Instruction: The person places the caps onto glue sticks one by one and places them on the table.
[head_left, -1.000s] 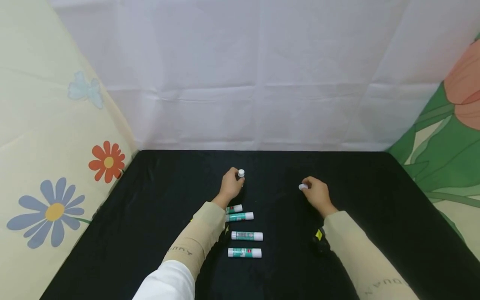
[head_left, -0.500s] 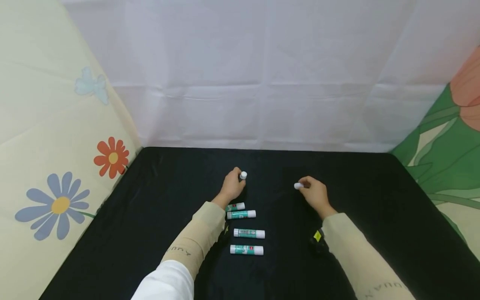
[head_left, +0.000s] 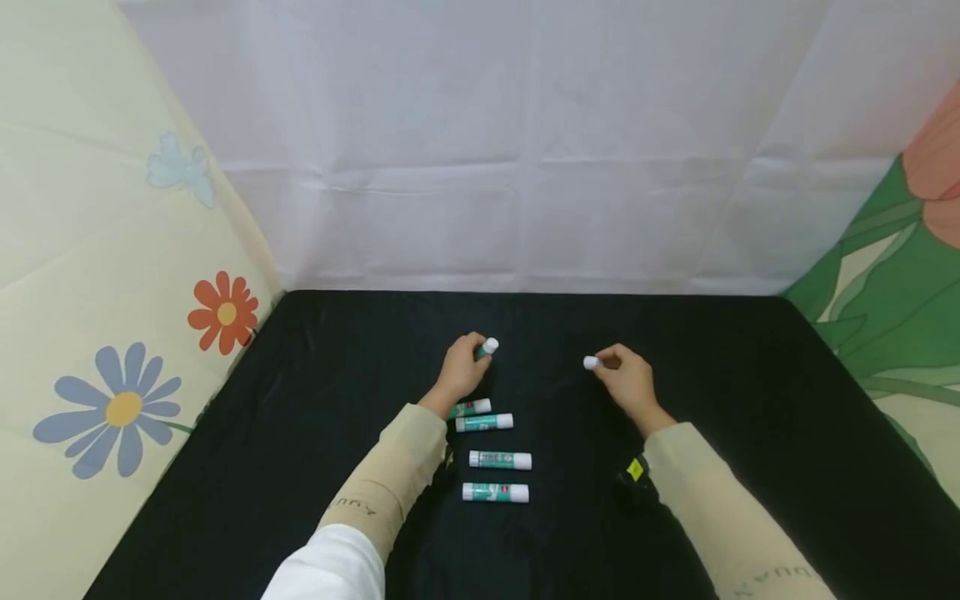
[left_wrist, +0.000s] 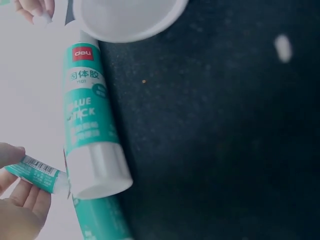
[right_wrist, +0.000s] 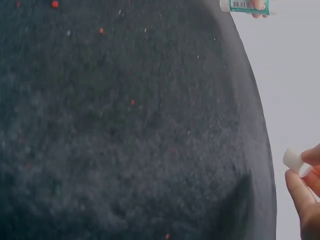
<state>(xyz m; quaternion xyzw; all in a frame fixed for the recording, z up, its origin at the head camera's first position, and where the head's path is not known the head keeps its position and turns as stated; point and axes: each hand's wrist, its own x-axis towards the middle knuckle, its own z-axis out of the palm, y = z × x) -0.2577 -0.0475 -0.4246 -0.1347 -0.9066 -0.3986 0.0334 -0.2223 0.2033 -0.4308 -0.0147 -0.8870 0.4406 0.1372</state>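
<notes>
My left hand holds a green-and-white glue stick tilted over the far half of the table, its white end pointing up and right. In the left wrist view, the fingers pinch this glue stick around its barcode side. My right hand stands to the right, apart from the left, and pinches a small white cap between thumb and fingers. The right wrist view shows the cap in the fingertips. Several more glue sticks lie in a column below the left hand; the left forearm partly covers the farthest one.
A black cloth covers the table. White fabric hangs behind it, with flower-printed panels at both sides. A black wrist device with a yellow mark sits under the right sleeve.
My right hand has moved a little left with the cap, narrowing the gap to the left hand. In the left hand, the glue stick has tipped, showing more of its green side.
</notes>
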